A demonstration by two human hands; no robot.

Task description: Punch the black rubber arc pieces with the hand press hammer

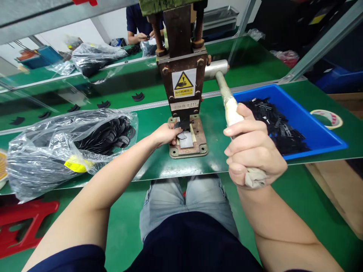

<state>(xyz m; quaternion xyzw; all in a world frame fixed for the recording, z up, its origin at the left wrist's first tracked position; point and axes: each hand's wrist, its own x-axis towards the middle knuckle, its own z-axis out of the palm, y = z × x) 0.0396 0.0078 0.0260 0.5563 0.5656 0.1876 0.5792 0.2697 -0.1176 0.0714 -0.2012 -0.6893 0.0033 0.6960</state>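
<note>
A rusty brown hand press [183, 81] with a yellow warning label stands on the green table [159, 162]. My left hand [166, 135] reaches to its base plate [187, 145] and pinches a small curved black part [181, 125] lying there under the ram. My right hand [252, 149] is wrapped in a fist round the cloth-taped lever handle [230, 105], which runs up to the press's shaft.
A clear plastic bag [65, 145] of curved black parts lies left of the press. A blue tray [309, 128] with black pieces sits to the right, a tape roll [326, 118] beyond it. Another person [138, 24] works at the far bench. A red stool [24, 224] stands lower left.
</note>
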